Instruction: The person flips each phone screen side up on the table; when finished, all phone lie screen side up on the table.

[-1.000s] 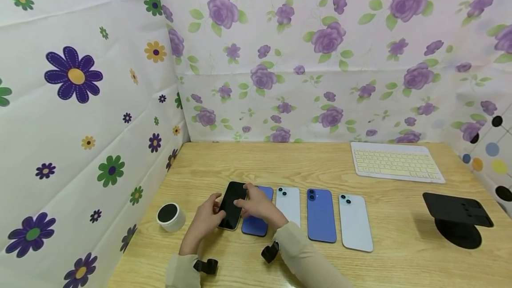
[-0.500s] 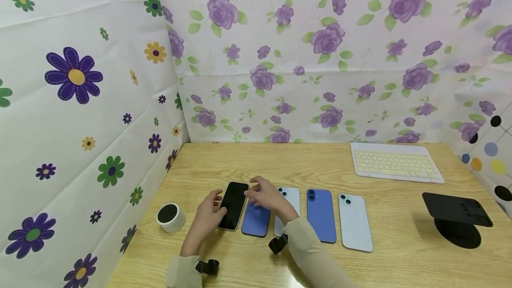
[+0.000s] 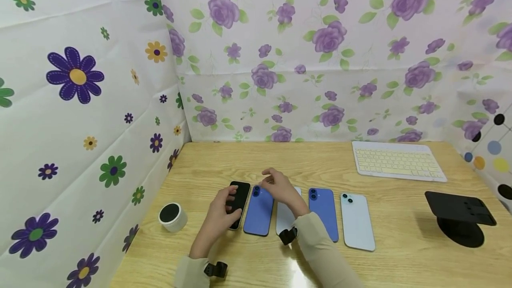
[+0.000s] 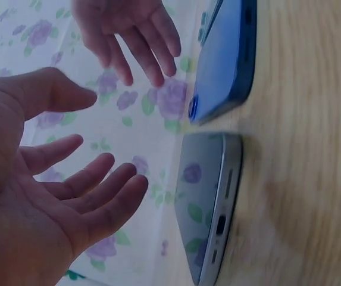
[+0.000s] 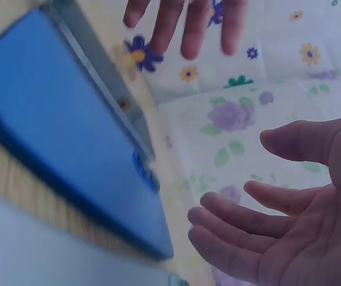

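Note:
In the head view a phone with its black screen up (image 3: 242,195) lies at the left end of a row of phones. My left hand (image 3: 220,214) hovers over it, fingers apart and relaxed. Beside that phone lies a blue phone (image 3: 259,215), back up, camera at the far end. My right hand (image 3: 281,189) is raised near its far end, overlapping a pale phone (image 3: 284,218) that it partly hides. In the left wrist view, air shows between my left hand (image 4: 57,179) and the screen-up phone (image 4: 203,202). My right hand (image 5: 295,220) likewise holds nothing.
Right of the hands lie a second blue phone (image 3: 325,212) and a second pale phone (image 3: 357,221). A white round container with a dark top (image 3: 173,218) stands at left. A white keyboard (image 3: 400,163) and a black stand (image 3: 460,217) are at right.
My right hand has come off the screen-up phone and moved right, past the blue phone. My left hand has let go of the screen-up phone's left edge and shifted right over it.

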`<state>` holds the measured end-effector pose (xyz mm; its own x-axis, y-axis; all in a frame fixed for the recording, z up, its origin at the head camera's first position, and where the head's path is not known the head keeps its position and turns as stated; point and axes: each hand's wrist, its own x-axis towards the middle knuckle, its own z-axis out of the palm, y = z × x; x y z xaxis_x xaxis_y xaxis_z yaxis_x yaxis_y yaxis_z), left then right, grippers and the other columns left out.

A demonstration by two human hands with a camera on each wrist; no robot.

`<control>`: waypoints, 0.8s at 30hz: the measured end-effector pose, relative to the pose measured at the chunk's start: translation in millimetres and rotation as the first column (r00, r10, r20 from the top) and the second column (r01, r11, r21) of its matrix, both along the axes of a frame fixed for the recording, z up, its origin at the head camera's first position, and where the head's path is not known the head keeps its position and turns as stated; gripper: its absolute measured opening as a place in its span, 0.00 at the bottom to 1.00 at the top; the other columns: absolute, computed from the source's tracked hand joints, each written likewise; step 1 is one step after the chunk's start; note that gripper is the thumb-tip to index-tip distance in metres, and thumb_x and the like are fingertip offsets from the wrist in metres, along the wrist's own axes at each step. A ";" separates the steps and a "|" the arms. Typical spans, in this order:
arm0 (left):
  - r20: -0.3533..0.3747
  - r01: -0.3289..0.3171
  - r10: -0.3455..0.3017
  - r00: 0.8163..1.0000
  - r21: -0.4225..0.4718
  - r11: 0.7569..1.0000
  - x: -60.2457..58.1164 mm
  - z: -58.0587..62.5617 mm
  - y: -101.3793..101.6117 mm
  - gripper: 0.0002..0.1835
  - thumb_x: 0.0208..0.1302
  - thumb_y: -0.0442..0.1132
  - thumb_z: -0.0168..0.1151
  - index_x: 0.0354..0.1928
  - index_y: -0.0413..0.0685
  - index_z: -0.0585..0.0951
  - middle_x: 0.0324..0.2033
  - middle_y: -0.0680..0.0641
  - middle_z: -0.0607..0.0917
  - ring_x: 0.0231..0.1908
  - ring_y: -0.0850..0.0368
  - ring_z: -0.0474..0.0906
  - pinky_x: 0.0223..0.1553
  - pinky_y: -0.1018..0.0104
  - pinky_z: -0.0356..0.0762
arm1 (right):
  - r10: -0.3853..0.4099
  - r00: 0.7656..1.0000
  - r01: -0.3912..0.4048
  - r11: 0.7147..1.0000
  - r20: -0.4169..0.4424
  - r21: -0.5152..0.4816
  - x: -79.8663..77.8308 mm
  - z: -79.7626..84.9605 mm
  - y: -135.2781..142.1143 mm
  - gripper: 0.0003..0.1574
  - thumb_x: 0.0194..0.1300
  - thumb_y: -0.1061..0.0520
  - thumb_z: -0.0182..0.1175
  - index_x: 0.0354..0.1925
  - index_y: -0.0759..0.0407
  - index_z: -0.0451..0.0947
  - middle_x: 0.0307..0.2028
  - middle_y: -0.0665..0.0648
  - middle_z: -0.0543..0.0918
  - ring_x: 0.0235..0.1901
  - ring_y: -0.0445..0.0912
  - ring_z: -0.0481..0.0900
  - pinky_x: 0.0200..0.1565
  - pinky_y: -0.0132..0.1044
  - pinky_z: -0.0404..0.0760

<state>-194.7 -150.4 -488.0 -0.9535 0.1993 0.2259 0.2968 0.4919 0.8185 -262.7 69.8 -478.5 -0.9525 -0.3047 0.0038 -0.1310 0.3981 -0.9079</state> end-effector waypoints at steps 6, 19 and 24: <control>0.104 0.141 -0.133 0.986 -0.081 0.987 3.5 -1.8 10.5 0.42 0.54 0.26 0.70 0.72 0.35 0.65 0.62 0.32 0.71 0.59 0.36 0.70 0.54 0.41 0.73 | 0.003 0.999 0.000 0.997 -0.038 0.075 -1.7 -4.0 1.1 0.27 0.74 0.57 0.58 0.65 0.69 0.71 0.50 0.65 0.82 0.51 0.59 0.80 0.48 0.52 0.80; 0.171 0.245 -0.214 0.962 -0.187 0.951 6.3 -8.6 26.9 0.46 0.49 0.23 0.72 0.73 0.36 0.65 0.67 0.29 0.64 0.62 0.34 0.68 0.55 0.41 0.72 | 0.017 0.999 -0.001 0.948 -0.047 0.318 -0.3 -9.4 0.5 0.26 0.73 0.54 0.60 0.64 0.65 0.73 0.52 0.66 0.83 0.52 0.62 0.80 0.58 0.71 0.60; 0.192 0.259 -0.219 0.957 -0.216 0.941 6.3 -10.2 30.5 0.47 0.49 0.22 0.72 0.73 0.38 0.65 0.67 0.29 0.63 0.63 0.33 0.67 0.55 0.39 0.72 | 0.013 0.998 0.006 0.939 -0.054 0.343 -1.2 -8.7 -0.4 0.27 0.73 0.54 0.60 0.64 0.65 0.73 0.52 0.66 0.83 0.52 0.62 0.80 0.60 0.71 0.58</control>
